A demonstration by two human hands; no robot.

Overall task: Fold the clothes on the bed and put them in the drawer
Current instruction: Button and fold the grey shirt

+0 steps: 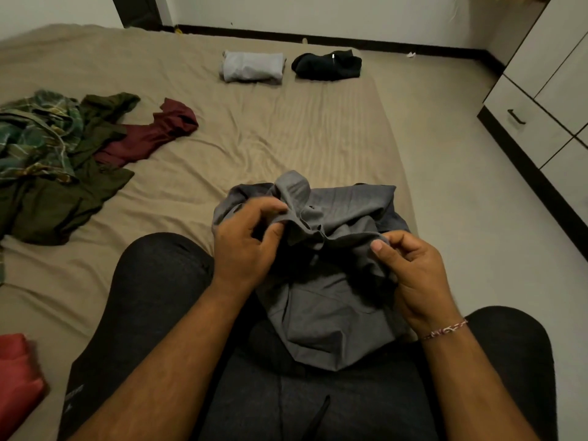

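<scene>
Both hands, left (245,246) and right (413,275), pinch the grey shirt (321,300) over the lap, sorting it out; next, spread it flat to fold

A tan-sheeted bed (286,128) is carrying two folded bundles, light grey (252,66) and black (327,65), beside each other, plus a loose green-and-maroon clothes heap (70,154) and a red cloth (17,377).

Grey garment (331,218); tan bedsheet (286,128); maroon top (152,135); green plaid shirt (35,135); black folded garment (327,66).
</scene>
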